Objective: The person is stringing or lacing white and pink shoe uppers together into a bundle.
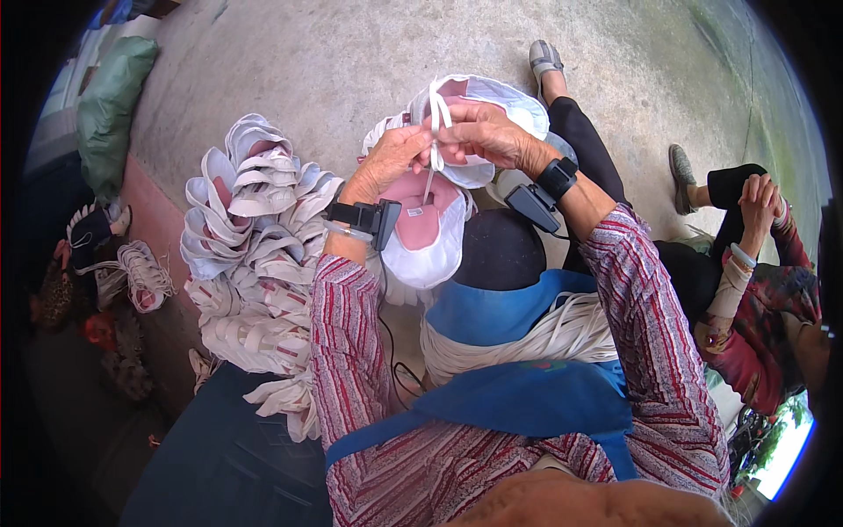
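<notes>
Both of my hands are closed on a white shoelace (436,104), whose loop stands up between them above the shoe uppers. My left hand (395,160) pinches it from the left, fingertips meeting those of my right hand (483,133), which grips it from the right. Just beneath lies a white shoe upper (423,261) with a pink lining and a small white label inside. Behind my right hand is another white upper (505,95), partly hidden by the fingers. Across my lap, over the blue apron (492,314), hangs a thick bundle of white laces (562,338).
To the left rises a heap of white shoe uppers (255,198). A green sack (114,114) stands at the far left, above a laced bunch of uppers (145,277). At the right sits another person, hands clasped (760,200). A shod foot (545,60) rests on the concrete floor.
</notes>
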Demonstrator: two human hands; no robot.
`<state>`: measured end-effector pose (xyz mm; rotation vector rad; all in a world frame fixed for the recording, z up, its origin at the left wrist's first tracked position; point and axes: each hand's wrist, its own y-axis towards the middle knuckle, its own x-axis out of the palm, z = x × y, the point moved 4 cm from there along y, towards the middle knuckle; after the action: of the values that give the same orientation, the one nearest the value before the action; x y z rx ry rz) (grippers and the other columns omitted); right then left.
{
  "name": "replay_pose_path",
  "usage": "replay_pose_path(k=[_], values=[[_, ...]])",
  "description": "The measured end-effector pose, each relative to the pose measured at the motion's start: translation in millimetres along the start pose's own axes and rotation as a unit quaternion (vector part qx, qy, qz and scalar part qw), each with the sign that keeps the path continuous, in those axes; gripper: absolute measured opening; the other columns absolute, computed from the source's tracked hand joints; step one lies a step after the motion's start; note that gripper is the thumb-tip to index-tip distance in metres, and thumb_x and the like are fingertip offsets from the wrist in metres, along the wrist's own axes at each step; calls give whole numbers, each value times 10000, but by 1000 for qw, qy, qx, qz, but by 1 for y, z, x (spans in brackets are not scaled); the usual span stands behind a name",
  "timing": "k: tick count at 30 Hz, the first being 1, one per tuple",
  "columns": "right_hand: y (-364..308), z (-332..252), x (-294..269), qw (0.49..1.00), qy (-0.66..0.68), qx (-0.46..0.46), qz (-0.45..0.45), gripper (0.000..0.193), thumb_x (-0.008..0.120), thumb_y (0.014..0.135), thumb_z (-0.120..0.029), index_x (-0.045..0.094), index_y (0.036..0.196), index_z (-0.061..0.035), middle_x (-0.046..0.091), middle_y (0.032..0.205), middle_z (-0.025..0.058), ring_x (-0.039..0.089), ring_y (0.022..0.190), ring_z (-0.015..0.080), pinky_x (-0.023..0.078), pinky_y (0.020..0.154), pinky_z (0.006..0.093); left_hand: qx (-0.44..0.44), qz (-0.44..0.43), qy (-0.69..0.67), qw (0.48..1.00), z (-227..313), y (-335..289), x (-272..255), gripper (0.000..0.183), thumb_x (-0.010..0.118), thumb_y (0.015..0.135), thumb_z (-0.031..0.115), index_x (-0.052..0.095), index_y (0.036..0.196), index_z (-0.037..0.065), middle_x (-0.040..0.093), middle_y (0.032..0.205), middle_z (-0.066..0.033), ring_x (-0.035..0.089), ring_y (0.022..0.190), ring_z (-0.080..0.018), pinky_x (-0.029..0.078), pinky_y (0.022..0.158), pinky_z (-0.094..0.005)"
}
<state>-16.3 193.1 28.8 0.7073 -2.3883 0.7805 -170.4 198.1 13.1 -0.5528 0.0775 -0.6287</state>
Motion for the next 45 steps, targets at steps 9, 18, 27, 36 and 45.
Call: replay_pose_path(k=[9,18,27,36,45], values=[[7,1,-7,981,-101,-42,163,124,575,831,-139,587,848,-16,550,701,11,452,477,63,343,412,174,3,-1,11,1000,1,-1,2,308,453,909,306,547,760,54,490,658,25,450,588,-65,387,539,-201],[17,-42,-54,939,162,-155,263,89,527,870,-101,549,834,-22,488,669,-2,302,436,45,232,391,199,-4,15,33,999,11,-2,10,304,539,874,292,596,1015,28,479,668,50,427,582,-49,377,535,-192],[-4,-80,-62,950,99,-200,216,129,522,886,-185,529,871,-57,440,626,-41,334,450,46,274,406,199,130,92,175,972,3,15,23,251,542,867,224,600,959,-2,599,731,-41,542,719,-106,458,665,-282],[-7,1,-47,947,-259,-29,187,161,553,828,-168,570,788,-13,551,648,44,517,494,107,405,405,233,113,85,43,989,1,5,16,319,469,913,285,562,779,11,494,584,10,489,524,-82,413,472,-226],[4,35,-6,986,-151,32,68,251,551,834,-122,550,1070,-36,583,818,24,558,560,94,429,450,204,108,113,176,972,11,1,5,266,481,885,259,575,842,15,540,670,-21,523,604,-104,421,529,-256]])
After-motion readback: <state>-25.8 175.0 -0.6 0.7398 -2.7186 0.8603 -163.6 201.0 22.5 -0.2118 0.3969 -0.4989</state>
